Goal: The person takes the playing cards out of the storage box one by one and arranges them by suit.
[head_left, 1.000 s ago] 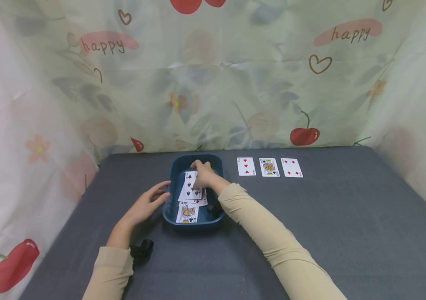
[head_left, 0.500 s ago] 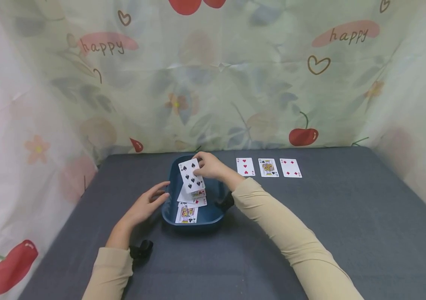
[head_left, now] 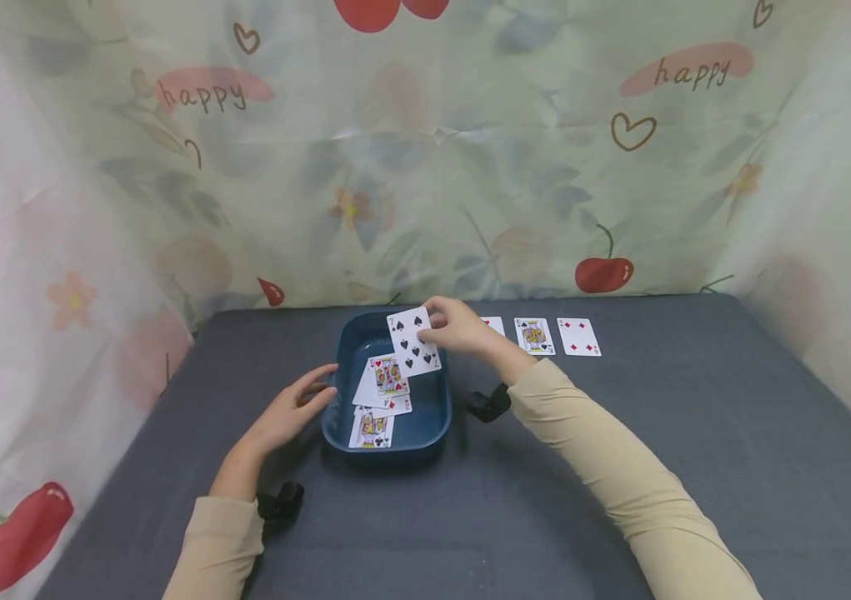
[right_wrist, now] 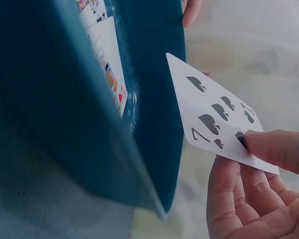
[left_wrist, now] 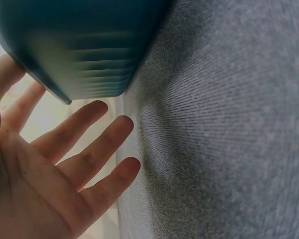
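Since half a second ago the right hand [head_left: 461, 327] has carried the seven of spades [head_left: 413, 341] up and rightward, from over the middle of the blue tray [head_left: 425, 417] to above its far right corner, uncovering a face card [head_left: 388, 375] on the pile inside. Behind, the patterned curtain [head_left: 425, 142] reads "happy" twice, in brown script on pink patches. On the grey table [head_left: 620, 467], the tray holds several overlapping cards face up. Beyond the hand lies a row of cards [head_left: 556, 336], the nearest partly hidden. The seven, white with black pips, hangs tilted in the air, pinched at one edge between thumb and fingers. The left hand [head_left: 292, 412] rests flat with fingers straight and slightly spread, fingertips against the tray's left wall.
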Tool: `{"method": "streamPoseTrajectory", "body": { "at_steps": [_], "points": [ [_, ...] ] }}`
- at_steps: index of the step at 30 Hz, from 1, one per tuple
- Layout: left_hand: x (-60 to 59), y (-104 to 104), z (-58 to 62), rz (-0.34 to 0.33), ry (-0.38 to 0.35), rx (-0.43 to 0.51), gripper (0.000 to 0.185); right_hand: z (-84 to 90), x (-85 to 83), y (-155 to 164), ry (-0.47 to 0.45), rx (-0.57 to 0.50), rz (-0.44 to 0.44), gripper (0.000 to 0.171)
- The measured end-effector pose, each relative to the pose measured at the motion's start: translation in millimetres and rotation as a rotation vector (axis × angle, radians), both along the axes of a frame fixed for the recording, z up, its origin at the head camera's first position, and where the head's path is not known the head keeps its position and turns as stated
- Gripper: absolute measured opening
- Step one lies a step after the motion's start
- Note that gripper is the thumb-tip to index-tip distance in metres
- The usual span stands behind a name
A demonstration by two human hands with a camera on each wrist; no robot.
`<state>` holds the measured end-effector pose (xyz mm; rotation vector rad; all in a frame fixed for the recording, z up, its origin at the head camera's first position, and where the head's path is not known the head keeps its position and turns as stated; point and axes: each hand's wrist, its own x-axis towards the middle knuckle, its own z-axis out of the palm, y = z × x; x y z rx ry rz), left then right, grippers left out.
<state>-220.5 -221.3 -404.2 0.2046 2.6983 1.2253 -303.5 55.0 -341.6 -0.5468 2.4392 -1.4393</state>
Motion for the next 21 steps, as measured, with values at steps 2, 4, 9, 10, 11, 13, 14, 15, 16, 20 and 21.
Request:
{"method": "streamPoseTrajectory", "body": {
  "at_steps": [2, 4, 9, 10, 11, 13, 14, 15, 16, 20, 21],
  "points": [
    [0.1, 0.1, 0.0, 0.003, -0.001, 0.0, 0.055, 0.6, 0.9, 7.7, 0.003, -0.018, -0.011, 0.034],
    [0.4, 0.2, 0.2, 0.002, -0.001, 0.001, 0.055, 1.0, 1.5, 15.8, 0.007, -0.044, -0.021, 0.034],
    [0.8, 0.1, 0.1, 0.001, 0.001, 0.002, 0.055, 1.0, 1.6, 37.9, 0.032, -0.066, -0.057, 0.036],
    [0.7, -0.1, -0.4, 0.003, 0.001, 0.003, 0.055, 0.8, 1.7, 42.4, 0.033, -0.07, -0.062, 0.037],
    [0.9, -0.2, -0.6, 0.005, 0.001, 0.006, 0.054, 0.3, 1.6, 46.7, 0.029, -0.075, -0.067, 0.037],
    [0.7, -0.7, -1.5, 0.008, -0.002, 0.01, 0.054, -0.7, 1.9, 55.0, 0.012, -0.089, -0.075, 0.037],
    [0.7, -0.7, -1.7, 0.008, -0.003, 0.012, 0.054, -1.6, 2.1, 59.2, 0.008, -0.089, -0.078, 0.037],
    [0.6, -0.7, -2.2, 0.012, -0.006, 0.015, 0.054, -2.3, 2.7, 63.2, 0.005, -0.087, -0.084, 0.037],
    [0.4, -0.7, -2.5, 0.013, -0.008, 0.016, 0.054, -3.4, 3.2, 67.5, 0.004, -0.078, -0.089, 0.037],
    [0.0, -0.2, -2.8, 0.015, -0.01, 0.018, 0.054, -10.9, 4.7, 85.0, 0.009, -0.05, -0.112, 0.037],
    [-0.2, -0.1, -2.9, 0.015, -0.01, 0.018, 0.054, -13.2, 5.0, 89.5, 0.009, -0.044, -0.119, 0.038]
  ]
}}
